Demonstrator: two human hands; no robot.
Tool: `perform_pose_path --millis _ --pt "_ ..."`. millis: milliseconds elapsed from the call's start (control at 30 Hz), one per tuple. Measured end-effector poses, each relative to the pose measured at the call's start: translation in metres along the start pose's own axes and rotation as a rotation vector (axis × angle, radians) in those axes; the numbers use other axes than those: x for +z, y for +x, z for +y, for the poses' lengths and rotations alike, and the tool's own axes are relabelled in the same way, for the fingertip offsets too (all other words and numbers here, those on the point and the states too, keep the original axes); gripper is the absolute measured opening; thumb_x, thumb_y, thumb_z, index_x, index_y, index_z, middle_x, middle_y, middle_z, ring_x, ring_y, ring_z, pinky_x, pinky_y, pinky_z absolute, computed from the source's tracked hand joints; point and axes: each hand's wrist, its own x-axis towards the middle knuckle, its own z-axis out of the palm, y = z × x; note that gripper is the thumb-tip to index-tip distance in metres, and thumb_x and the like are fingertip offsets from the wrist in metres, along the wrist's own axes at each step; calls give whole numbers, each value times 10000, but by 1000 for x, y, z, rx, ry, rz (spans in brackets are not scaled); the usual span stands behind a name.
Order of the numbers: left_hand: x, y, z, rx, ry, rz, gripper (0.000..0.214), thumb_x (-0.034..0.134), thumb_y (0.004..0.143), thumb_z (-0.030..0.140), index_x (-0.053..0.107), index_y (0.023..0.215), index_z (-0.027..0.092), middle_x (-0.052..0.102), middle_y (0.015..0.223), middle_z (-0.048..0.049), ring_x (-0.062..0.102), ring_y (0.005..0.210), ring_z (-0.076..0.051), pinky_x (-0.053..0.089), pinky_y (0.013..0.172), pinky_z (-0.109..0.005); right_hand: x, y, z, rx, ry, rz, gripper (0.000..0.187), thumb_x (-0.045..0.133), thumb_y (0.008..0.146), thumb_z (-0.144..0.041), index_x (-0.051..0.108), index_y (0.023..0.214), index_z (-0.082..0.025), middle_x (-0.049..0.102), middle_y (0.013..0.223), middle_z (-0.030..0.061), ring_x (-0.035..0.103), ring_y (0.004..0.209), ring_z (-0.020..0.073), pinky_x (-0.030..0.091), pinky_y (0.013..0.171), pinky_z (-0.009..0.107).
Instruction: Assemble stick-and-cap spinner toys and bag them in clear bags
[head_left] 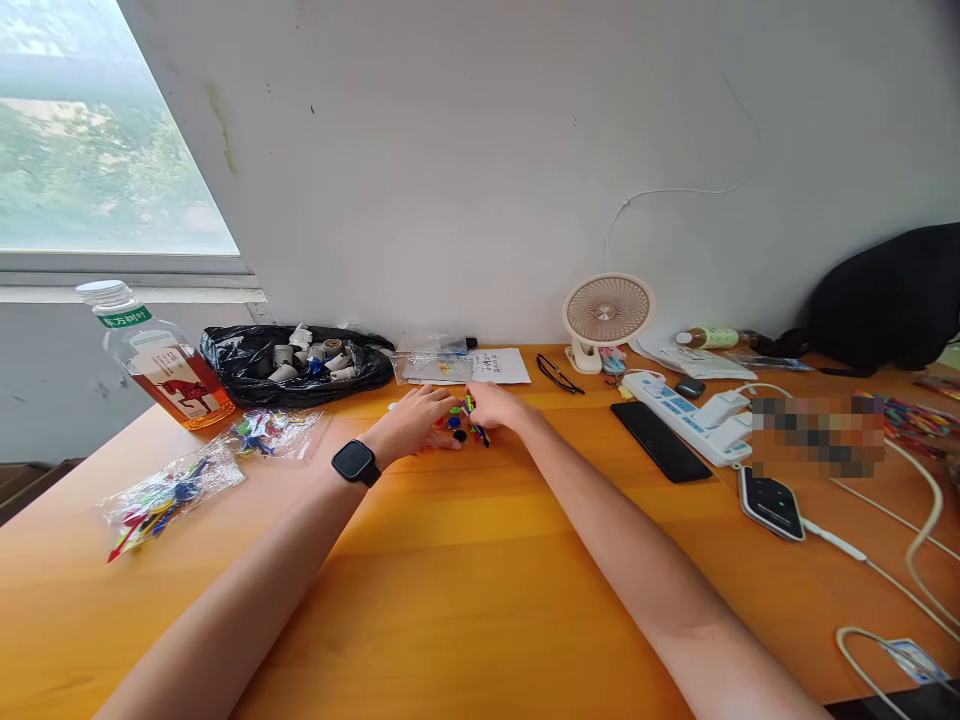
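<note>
Both arms reach forward over the wooden table (450, 600). My left hand (416, 420), with a black smartwatch (355, 463) on the wrist, lies low with its fingers stretched over a group of small coloured plastic pieces (454, 422). Red, green, blue and black show among them. Right beside it, my right hand (496, 406) is closed on thin coloured plastic sticks (474, 418), yellow, blue and dark, which point down toward the table. Its fingertips are partly hidden, and so are the pieces under my left hand.
On the left are two clear bags of coloured parts (180, 495), a drink bottle (161, 355) and a black plastic bag (300, 365) of grey fittings. Glasses (559, 375), a clip fan (609, 312), a power strip (686, 415), a black slab (660, 441) and cables stand right.
</note>
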Motion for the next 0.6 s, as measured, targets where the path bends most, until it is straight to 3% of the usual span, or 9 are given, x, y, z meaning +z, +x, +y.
perform_pose_path --millis 267,400,600 --pt "-8 -6 -15 -6 26 12 761 786 804 730 650 1384 256 691 1312 -127 607 1166 -336 464 999 -405 -3 2 4 -2 18 -39 572 814 742 -127 634 1282 -183 706 1312 154 728 1008 262 456 634 259" --pt "-7 -10 -25 -18 28 -10 730 759 839 722 657 1395 260 695 1312 -128 605 1170 -337 458 1017 -415 -2 3 4 -7 40 -49 591 843 707 -108 646 1259 -189 719 1285 141 726 993 255 459 643 249" --pt "-5 -8 -24 -47 44 1 712 740 858 719 673 1374 233 720 1245 -141 623 1131 -336 472 981 -409 2 -1 -4 -52 142 -52 542 863 767 -213 624 1253 -188 751 1194 103 732 844 206 450 594 236"
